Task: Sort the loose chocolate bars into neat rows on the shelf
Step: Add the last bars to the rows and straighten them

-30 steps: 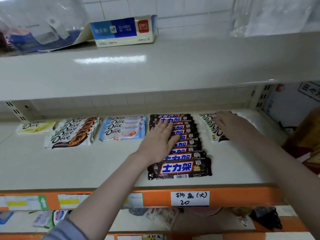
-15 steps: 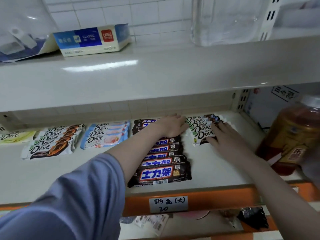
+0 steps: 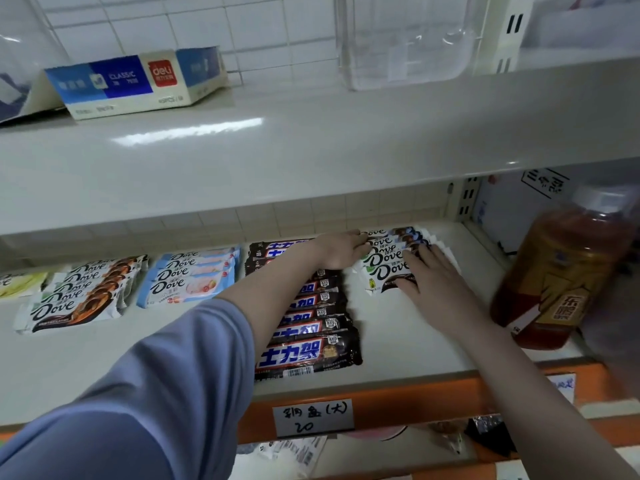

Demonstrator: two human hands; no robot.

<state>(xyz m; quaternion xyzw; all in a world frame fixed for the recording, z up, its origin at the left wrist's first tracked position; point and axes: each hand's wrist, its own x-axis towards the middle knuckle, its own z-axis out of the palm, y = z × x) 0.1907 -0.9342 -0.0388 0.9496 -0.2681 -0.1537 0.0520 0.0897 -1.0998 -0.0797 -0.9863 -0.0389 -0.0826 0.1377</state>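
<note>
On the shelf (image 3: 408,344), far left, a pale yellow-green bar (image 3: 19,284) is cut off by the frame edge, its lettering too blurred to read. Next to it lies an overlapping row of white-and-brown Dove bars (image 3: 79,294), then a row of light blue Dove bars (image 3: 188,277) with pink fruit on the wrapper; the small print under the logo is not legible. A grey-blue sleeve (image 3: 145,403) crosses the lower left, and the forearm beyond it hides much of the dark row of bars (image 3: 313,327) printed with the white-and-blue characters 士力架; only the front bar shows its barcode in full. The left hand (image 3: 341,251) reaches over the back of that row, fingers together and pressed against the left ends of the white-and-dark Dove bars (image 3: 388,263) at the rear right of the shelf. The right hand (image 3: 433,282) lies flat on the right side of that same stack, fingers slightly spread, covering the wrappers' right ends. On the orange shelf edge a handwritten tag (image 3: 313,417) ends in "(大) 20". Far right stands a brown drink bottle (image 3: 561,271), blurred, its label hard to read. Above, a blue box (image 3: 138,83) reads "deli" and "CLASSIC".
</note>
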